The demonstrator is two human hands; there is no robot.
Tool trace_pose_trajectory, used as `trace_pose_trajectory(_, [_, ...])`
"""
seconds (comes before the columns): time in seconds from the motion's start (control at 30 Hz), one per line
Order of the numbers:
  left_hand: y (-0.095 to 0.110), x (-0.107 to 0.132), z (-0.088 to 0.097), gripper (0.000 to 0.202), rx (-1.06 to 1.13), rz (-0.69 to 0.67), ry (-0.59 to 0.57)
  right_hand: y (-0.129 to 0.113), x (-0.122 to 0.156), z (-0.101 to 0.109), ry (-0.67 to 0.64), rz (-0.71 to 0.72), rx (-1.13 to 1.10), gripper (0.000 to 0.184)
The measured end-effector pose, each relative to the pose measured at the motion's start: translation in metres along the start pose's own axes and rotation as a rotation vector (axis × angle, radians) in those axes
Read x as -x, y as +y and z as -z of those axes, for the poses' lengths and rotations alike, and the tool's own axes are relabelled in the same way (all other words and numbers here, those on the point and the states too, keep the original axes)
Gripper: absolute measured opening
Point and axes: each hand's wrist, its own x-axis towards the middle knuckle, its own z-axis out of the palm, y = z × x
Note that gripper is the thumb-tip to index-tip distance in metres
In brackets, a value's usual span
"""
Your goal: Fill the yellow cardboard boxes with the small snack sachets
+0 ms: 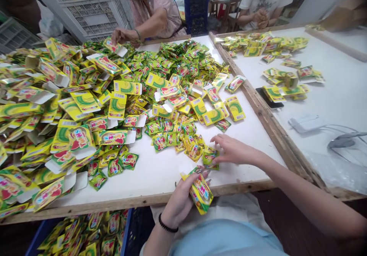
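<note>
- Yellow carton (202, 194), left of the wooden divider (265, 118): the left hand (182, 198) grips it firmly round the side, tilted, probably so its far end stays facing the right hand (233, 150).
- Right hand, closer to the divider, has its fingers parted around a green sachet (210, 156) and seems to touch it; whether it pinches, I cannot tell.
- Loose sachets (162, 140) lie left of the divider, likely spread for short reaches.
- Piled cartons (86, 101) sit farther left of it, apparently leaving elbow room.
</note>
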Motion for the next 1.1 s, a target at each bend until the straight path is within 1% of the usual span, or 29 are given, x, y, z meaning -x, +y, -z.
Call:
trace_pose_trajectory(0.07, [0.000, -0.005, -0.001, 0.028, 0.008, 0.031, 0.021, -0.001, 0.009, -0.010, -0.015, -0.041, 0.013, 0.041])
trace_pose_trajectory(0.17, [0.002, -0.007, -0.003, 0.028, 0.008, 0.053, 0.042, -0.011, 0.013, -0.020, 0.007, -0.069, 0.030, 0.027])
trace_pose_trajectory(0.27, [0.003, -0.002, -0.003, 0.030, -0.017, 0.029, 0.040, -0.024, 0.017, -0.023, 0.001, -0.057, 0.038, 0.022])
trace_pose_trajectory(0.37, [0.002, 0.005, 0.000, 0.035, -0.123, -0.047, 0.116, -0.032, 0.026, -0.024, -0.028, 0.014, 0.109, 0.018])
trace_pose_trajectory(0.43, [0.002, 0.008, 0.002, 0.038, -0.195, -0.144, 0.176, -0.034, 0.032, -0.026, -0.041, 0.092, 0.174, 0.025])
trace_pose_trajectory(0.47, [0.002, 0.009, 0.003, 0.039, -0.215, -0.187, 0.178, -0.035, 0.035, -0.028, -0.044, 0.125, 0.200, 0.029])
trace_pose_trajectory(0.5, [0.003, 0.009, 0.003, 0.040, -0.224, -0.212, 0.156, -0.035, 0.038, -0.030, -0.044, 0.143, 0.217, 0.032])
trace_pose_trajectory(0.57, [0.004, 0.007, 0.002, 0.039, -0.228, -0.204, 0.078, -0.035, 0.041, -0.035, -0.042, 0.155, 0.238, 0.034])
trace_pose_trajectory(0.63, [0.006, 0.004, 0.001, 0.037, -0.238, -0.170, 0.026, -0.035, 0.043, -0.039, -0.044, 0.151, 0.225, 0.030])
trace_pose_trajectory(0.67, [0.006, 0.003, 0.000, 0.036, -0.247, -0.170, 0.024, -0.034, 0.043, -0.039, -0.045, 0.139, 0.200, 0.027])
trace_pose_trajectory(0.73, [0.008, 0.002, 0.000, 0.031, -0.260, -0.208, 0.055, -0.032, 0.042, -0.036, -0.024, 0.090, 0.085, 0.017])
trace_pose_trajectory(0.77, [0.008, 0.001, 0.001, 0.027, -0.254, -0.232, 0.077, -0.031, 0.042, -0.031, 0.001, 0.062, -0.019, 0.012])
trace_pose_trajectory(0.83, [0.011, 0.002, 0.002, 0.021, -0.209, -0.259, 0.088, -0.030, 0.040, -0.018, 0.087, 0.007, -0.345, 0.006])
trace_pose_trajectory(0.9, [0.014, 0.003, 0.001, 0.020, -0.161, -0.237, 0.019, -0.035, 0.037, -0.002, 0.170, -0.019, -0.770, 0.012])
trace_pose_trajectory(0.97, [0.017, 0.004, -0.002, 0.021, -0.196, -0.212, -0.085, -0.045, 0.032, 0.010, 0.232, -0.010, -1.128, 0.018])
trace_pose_trajectory(1.03, [0.020, 0.006, -0.008, 0.023, -0.326, -0.212, -0.152, -0.058, 0.026, 0.014, 0.260, 0.033, -1.325, 0.022])
trace_pose_trajectory(1.1, [0.022, 0.007, -0.014, 0.024, -0.463, -0.243, -0.183, -0.071, 0.020, 0.013, 0.243, 0.051, -1.385, 0.022])
